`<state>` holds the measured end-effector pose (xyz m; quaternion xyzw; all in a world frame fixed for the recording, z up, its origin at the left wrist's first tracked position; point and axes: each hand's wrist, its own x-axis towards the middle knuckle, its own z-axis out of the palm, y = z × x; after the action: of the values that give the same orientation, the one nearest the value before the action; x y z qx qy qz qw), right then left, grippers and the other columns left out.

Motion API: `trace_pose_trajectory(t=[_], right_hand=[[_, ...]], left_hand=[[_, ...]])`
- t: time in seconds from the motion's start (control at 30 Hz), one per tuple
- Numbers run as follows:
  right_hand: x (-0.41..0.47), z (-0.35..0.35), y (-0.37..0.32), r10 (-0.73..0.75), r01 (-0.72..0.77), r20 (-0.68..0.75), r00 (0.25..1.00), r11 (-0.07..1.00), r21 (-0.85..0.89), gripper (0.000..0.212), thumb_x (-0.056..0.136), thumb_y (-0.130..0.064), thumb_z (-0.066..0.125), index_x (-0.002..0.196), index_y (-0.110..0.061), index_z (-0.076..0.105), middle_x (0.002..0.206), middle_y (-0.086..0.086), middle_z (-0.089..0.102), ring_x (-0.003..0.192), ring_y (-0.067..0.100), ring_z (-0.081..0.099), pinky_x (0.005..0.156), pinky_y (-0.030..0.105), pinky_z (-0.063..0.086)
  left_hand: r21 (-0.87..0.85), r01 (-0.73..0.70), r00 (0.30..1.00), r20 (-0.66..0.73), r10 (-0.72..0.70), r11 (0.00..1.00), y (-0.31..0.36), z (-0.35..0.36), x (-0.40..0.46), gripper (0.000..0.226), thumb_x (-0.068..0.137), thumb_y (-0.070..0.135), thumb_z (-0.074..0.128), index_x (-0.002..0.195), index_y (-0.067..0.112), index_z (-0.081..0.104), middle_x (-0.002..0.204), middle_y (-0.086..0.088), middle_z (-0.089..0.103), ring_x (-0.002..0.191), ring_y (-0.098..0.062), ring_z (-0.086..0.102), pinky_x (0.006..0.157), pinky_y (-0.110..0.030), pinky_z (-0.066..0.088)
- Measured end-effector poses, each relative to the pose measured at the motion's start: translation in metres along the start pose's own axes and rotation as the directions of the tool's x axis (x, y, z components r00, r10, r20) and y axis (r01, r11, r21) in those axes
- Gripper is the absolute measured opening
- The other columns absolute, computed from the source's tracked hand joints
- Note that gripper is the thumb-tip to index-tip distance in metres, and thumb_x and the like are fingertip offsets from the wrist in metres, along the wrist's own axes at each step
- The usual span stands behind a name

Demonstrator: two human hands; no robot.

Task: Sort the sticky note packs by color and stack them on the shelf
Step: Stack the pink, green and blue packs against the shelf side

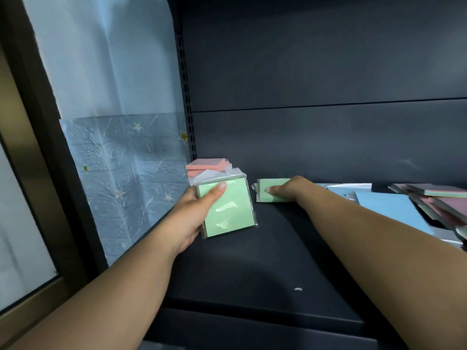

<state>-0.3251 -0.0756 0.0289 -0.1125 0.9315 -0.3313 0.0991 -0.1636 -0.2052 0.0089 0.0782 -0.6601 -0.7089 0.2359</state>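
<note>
We are looking down at a dark, matte metal shelf (252, 261) with both bare arms reaching in. The hands are well apart, each on its own green pack.

Our left hand (194, 213) grips a green sticky note pack (227, 210), thumb curled over its top face and fingers underneath, holding it tilted just above the near-left part of the shelf. The pack is a flat square block in glossy clear wrap that catches the light, and loose film bunches at its far edge.

Our right hand (290, 189) rests further back, toward the middle. Its fingers lie on a second green pack (270, 195), which sits flat on the shelf. We cannot tell whether the thumb has closed around it.

Behind the held pack, in the far-left corner, sits a small stack of pink packs (207, 164), with soft, slightly grainy paper edges. On the right lies an unsorted heap: a light blue pack (386, 210) and several overlapping packs with pink and dark faces (434, 198), leaning on one another.

We judge that the green pile is being gathered now, with pink already begun. The next move likely calls for laying the held pack squarely on the one under our right hand, edges aligned. The slick wrap may let the packs slide, so a flat, gentle placement seems wise.

To the left, a pale blue curtain (101, 72) hangs above embossed brick-pattern wall covering with small stars (121, 160).
</note>
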Motion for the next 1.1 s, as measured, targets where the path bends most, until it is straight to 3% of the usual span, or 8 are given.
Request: trace_pose_trajectory(t=[0.13,0.27,0.4,0.5,0.57,0.7,0.83,1.1], right_hand=[[-0.003,-0.008,0.004,0.040,-0.013,-0.099,0.994,0.965,0.260,0.084,0.075,-0.029,0.077,0.136,-0.004,0.024,0.134,0.014,0.045,0.123,0.031,0.046,0.101,0.037,0.040],[-0.015,-0.011,0.008,-0.174,0.149,-0.003,0.985,0.835,0.529,0.051,0.080,-0.007,0.069,0.125,-0.007,0.047,0.118,0.010,0.062,0.104,0.028,0.061,0.092,0.043,0.051],[-0.048,-0.021,0.002,-0.370,0.208,0.115,0.922,0.721,0.661,0.024,0.087,-0.006,0.060,0.107,-0.019,0.055,0.097,0.001,0.067,0.086,0.019,0.063,0.074,0.032,0.050],[-0.062,-0.025,0.006,-0.413,0.299,0.035,0.910,0.710,0.637,0.002,0.088,-0.018,0.063,0.087,-0.016,0.063,0.080,-0.001,0.069,0.070,0.013,0.065,0.070,0.025,0.052],[-0.065,-0.022,0.011,-0.421,0.349,-0.019,0.907,0.726,0.592,0.011,0.088,-0.021,0.063,0.080,-0.014,0.064,0.070,-0.005,0.070,0.059,0.006,0.066,0.062,0.016,0.052],[-0.074,-0.024,0.012,-0.442,0.350,0.047,0.896,0.768,0.537,0.013,0.091,-0.018,0.059,0.098,-0.008,0.064,0.088,0.006,0.069,0.077,0.020,0.065,0.079,0.032,0.053],[-0.085,-0.043,0.006,-0.489,0.415,0.151,0.859,0.838,0.355,0.002,0.088,-0.020,0.062,0.087,-0.018,0.063,0.077,-0.001,0.068,0.066,0.013,0.064,0.056,0.022,0.051],[-0.091,-0.057,0.000,-0.568,0.478,0.189,0.801,0.797,0.370,0.015,0.078,-0.028,0.072,0.083,-0.015,0.069,0.075,0.003,0.069,0.061,0.014,0.064,0.063,0.027,0.050]], left_hand=[[0.005,0.001,1.000,-0.032,0.000,1.000,0.001,-0.001,0.000,0.006,0.089,0.027,0.057,0.093,0.026,0.062,0.076,0.013,0.072,0.064,0.001,0.068,0.054,-0.015,0.053],[0.005,0.002,0.999,-0.049,-0.002,1.000,0.001,0.001,-0.001,0.008,0.090,0.030,0.056,0.092,0.026,0.062,0.079,0.012,0.073,0.073,-0.004,0.069,0.066,-0.021,0.054],[-0.058,0.056,0.991,-0.114,-0.063,0.997,0.003,-0.001,-0.001,0.014,0.088,0.036,0.057,0.093,0.024,0.061,0.087,0.003,0.070,0.081,-0.013,0.066,0.075,-0.028,0.053],[-0.116,0.088,0.981,-0.161,-0.106,0.989,0.006,-0.003,-0.001,0.018,0.088,0.039,0.057,0.091,0.022,0.060,0.086,0.001,0.069,0.079,-0.014,0.066,0.077,-0.031,0.053],[-0.120,0.091,0.980,-0.166,-0.110,0.989,0.006,-0.002,-0.001,0.018,0.088,0.040,0.058,0.090,0.022,0.060,0.086,0.001,0.069,0.078,-0.014,0.066,0.075,-0.030,0.053],[-0.086,0.065,0.978,-0.192,-0.080,0.994,0.007,-0.003,-0.001,0.023,0.087,0.040,0.059,0.100,0.022,0.060,0.094,-0.001,0.069,0.082,-0.015,0.066,0.073,-0.029,0.054],[-0.096,0.092,0.974,-0.197,-0.109,0.991,0.011,-0.004,-0.004,0.019,0.086,0.041,0.060,0.092,0.023,0.061,0.083,0.003,0.070,0.068,-0.010,0.067,0.057,-0.022,0.053],[-0.035,0.137,0.980,-0.144,-0.140,0.990,0.013,-0.002,-0.010,0.034,0.084,0.041,0.062,0.105,0.014,0.064,0.087,-0.002,0.072,0.079,-0.015,0.069,0.069,-0.026,0.054]])
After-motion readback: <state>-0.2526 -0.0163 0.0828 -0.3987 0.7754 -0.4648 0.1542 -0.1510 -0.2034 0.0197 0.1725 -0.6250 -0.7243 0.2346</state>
